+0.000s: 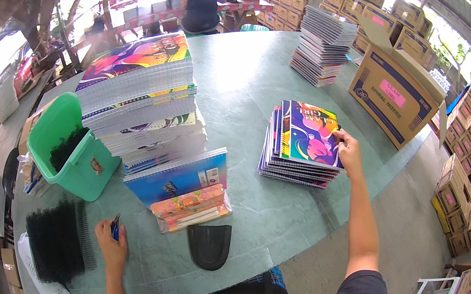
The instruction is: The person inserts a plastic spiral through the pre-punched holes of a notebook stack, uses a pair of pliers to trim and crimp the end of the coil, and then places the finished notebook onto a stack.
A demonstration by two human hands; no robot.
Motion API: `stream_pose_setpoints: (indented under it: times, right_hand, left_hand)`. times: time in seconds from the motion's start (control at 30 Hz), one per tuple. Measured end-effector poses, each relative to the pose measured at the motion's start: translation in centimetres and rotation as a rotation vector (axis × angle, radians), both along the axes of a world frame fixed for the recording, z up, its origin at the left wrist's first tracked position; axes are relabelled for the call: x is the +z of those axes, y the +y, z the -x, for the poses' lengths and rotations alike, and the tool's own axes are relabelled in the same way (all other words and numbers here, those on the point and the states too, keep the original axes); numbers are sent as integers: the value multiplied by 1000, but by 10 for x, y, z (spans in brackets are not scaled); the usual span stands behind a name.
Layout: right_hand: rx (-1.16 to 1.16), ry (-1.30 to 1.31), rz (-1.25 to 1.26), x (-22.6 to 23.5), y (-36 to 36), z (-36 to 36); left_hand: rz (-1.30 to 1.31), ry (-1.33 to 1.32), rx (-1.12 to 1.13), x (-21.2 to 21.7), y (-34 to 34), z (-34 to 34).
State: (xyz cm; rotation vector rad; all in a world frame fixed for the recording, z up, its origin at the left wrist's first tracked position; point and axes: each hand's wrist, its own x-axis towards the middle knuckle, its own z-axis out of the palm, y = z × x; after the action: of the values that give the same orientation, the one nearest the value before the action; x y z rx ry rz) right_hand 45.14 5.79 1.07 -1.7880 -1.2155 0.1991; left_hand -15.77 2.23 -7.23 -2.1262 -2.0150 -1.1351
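My left hand (112,244) rests on the near left of the table, closed around a small blue-handled tool (115,227) that looks like pliers. At its left lies a thick bundle of black wire spiral coils (60,243). Further right, my right hand (348,151) pinches the right edge of a spiral notebook (310,133) with a purple and yellow cover. That notebook tops a short stack of notebooks (297,174), whose spirals show along the near edge. Between my hands stands a blue-covered notebook (176,177), leaning against a tall stack of notebooks (142,115).
A green bin (83,166) holding black coils stands at the left. An orange-patterned packet (190,205) and a black curved pad (211,246) lie near me. Beyond the right stack are more notebooks (323,42) and an open carton (392,96). A person (203,2) sits far off.
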Motion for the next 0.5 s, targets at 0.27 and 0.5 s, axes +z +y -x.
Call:
stream_pose_setpoints:
  times: [0.27,0.5]
  right_hand:
    - [24,4,41,12,1,18]
    - [85,-375,-161,33,14,78]
  left_hand:
    - [39,145,3,-16,-1,-17]
    - [19,386,73,-6,-9,-24]
